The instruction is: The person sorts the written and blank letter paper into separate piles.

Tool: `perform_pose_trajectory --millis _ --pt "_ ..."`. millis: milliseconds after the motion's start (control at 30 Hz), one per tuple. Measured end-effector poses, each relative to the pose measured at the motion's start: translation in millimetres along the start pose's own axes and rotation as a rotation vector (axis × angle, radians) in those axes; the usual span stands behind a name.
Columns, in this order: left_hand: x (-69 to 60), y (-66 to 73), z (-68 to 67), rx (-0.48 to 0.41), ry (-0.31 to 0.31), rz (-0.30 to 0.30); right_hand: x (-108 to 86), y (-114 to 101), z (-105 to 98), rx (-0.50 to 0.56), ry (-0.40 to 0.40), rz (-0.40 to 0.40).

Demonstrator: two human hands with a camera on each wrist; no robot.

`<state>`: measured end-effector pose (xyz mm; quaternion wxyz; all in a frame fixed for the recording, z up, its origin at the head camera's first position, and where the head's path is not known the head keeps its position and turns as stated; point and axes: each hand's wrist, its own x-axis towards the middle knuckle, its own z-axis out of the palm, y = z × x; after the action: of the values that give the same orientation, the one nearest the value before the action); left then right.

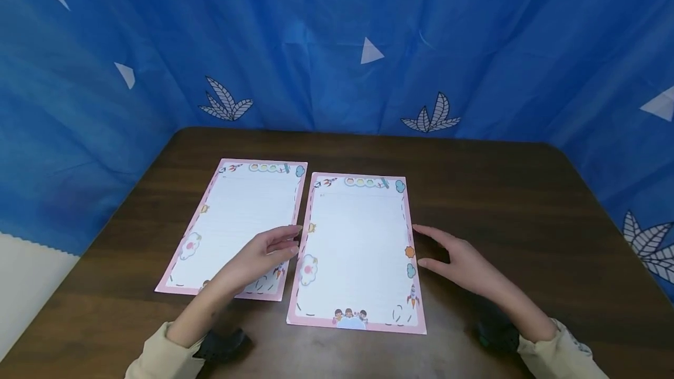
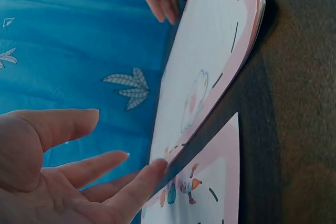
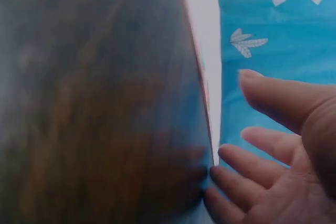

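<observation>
A stack of pink-bordered writing paper (image 1: 358,244) with printed cartoon pictures lies in the middle of the table. To its left is a matching sheet (image 1: 242,209), slightly turned. My left hand (image 1: 268,253) hovers over that sheet's right side, and in the left wrist view a fingertip (image 2: 159,165) appears to touch the stack's left edge. On the other side my right hand (image 1: 458,259) has its fingers at the stack's right edge; in the right wrist view the fingertips (image 3: 215,171) meet it. Both hands have loosely extended fingers and hold nothing.
The dark wooden table (image 1: 505,203) has rounded far corners. A blue curtain (image 1: 316,45) with white triangles and leaf prints hangs behind it and at both sides. Black wrist devices (image 1: 223,345) sit near the sleeves, and a white surface (image 1: 26,285) shows at far left.
</observation>
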<state>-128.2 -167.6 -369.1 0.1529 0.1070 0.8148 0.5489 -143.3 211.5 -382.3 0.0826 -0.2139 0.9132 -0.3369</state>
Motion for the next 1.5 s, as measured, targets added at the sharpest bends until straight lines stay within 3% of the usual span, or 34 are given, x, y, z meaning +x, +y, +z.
perform_pose_trajectory --millis 267,433,800,1133,1500 --pt "1.0 -5.5 -0.2 -0.070 -0.054 0.006 -1.2 1.4 6.1 -0.059 -0.110 -0.013" --pt "1.0 -7.5 0.0 -0.105 -0.084 0.011 -2.8 4.6 9.9 -0.069 -0.135 -0.053" --pt "3.2 -8.9 1.2 -0.102 -0.045 0.003 -2.2 5.1 11.0 -0.076 -0.138 -0.086" --pt "0.7 -7.5 0.3 -0.191 -0.016 -0.048 -3.4 6.4 12.4 -0.058 -0.139 -0.075" --pt "1.8 -11.4 4.5 -0.190 -0.010 -0.032 -4.4 7.9 11.3 -0.061 -0.137 -0.107"
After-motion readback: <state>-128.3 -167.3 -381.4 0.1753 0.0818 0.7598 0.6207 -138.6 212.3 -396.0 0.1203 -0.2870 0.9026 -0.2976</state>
